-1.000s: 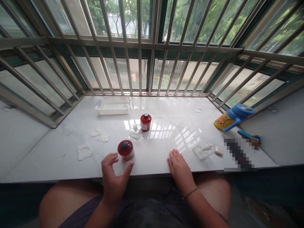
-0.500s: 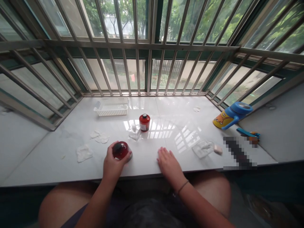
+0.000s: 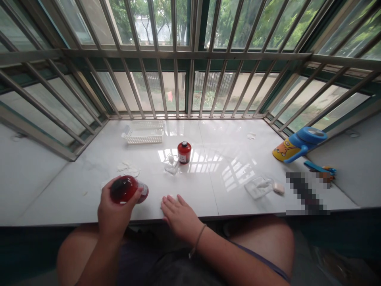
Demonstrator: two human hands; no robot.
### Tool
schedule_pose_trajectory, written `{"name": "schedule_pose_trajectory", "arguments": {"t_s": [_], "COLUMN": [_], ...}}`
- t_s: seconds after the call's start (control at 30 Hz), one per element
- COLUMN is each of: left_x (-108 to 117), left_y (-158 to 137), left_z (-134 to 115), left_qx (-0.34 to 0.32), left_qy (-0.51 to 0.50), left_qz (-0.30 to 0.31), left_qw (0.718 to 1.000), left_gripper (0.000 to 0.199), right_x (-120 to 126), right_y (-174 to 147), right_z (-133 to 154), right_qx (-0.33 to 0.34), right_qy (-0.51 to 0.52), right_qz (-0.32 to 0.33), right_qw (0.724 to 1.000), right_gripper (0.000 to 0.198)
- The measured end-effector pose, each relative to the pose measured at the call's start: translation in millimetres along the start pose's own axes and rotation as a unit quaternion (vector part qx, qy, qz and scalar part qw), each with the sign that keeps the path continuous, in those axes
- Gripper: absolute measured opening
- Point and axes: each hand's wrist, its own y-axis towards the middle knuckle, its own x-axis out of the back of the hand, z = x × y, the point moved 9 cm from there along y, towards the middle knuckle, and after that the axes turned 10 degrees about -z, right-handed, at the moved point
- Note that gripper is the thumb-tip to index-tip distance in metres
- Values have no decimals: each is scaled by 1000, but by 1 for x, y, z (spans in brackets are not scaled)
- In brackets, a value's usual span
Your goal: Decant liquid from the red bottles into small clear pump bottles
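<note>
A red, see-through bottle (image 3: 131,190) with a black cap and a pale label is in my left hand (image 3: 114,212). My fingers wrap round it, and it tilts with its cap toward the left, apparently raised off the counter. My right hand (image 3: 181,216) lies palm down near the counter's front edge, fingers stretched out; whether anything is under the palm is hidden. Farther back, a second red bottle (image 3: 184,154) with a black cap stands upright beside a crumpled clear plastic piece (image 3: 171,164).
Torn white tissue pieces (image 3: 129,169) lie behind my left hand. A white plastic basket (image 3: 145,140) stands at the back left. To the right are a clear packet (image 3: 258,187), a pinkish block (image 3: 278,188) and a blue-and-yellow flask (image 3: 299,145) on its side. Metal bars (image 3: 190,55) enclose the counter.
My left hand has moved left and nearer to me with the bottle, which now tilts more. My right hand has slid left across the counter. The flat tissue at left is now mostly hidden.
</note>
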Motion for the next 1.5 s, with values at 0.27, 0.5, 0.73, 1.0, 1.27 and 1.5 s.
{"name": "schedule_pose_trajectory", "arguments": {"t_s": [0.27,0.5,0.73,1.0,1.27,1.5], "left_x": [17,24,25,29,-4,-41], "left_y": [0,3,10,13,6,-5], "left_z": [5,-2,-4,9,20,14], "left_qx": [5,7,-16,14,28,22], "left_qy": [-9,14,19,31,40,24], "left_qz": [-16,-23,-35,-30,13,59], "left_qw": [1000,1000,999,999,999,998], "left_gripper": [80,82,84,83,87,84], "right_x": [110,16,-4,99,30,52], "right_y": [-16,47,47,6,-9,-120], "right_z": [-227,-68,13,-217,-74,-104], "right_qx": [-384,-167,18,-338,-143,-215], "right_qy": [-140,-48,16,-126,-70,-141], "right_qz": [-29,24,20,-22,1,-61], "right_qw": [912,984,1000,933,987,964], "right_gripper": [62,56,53,60,56,55]}}
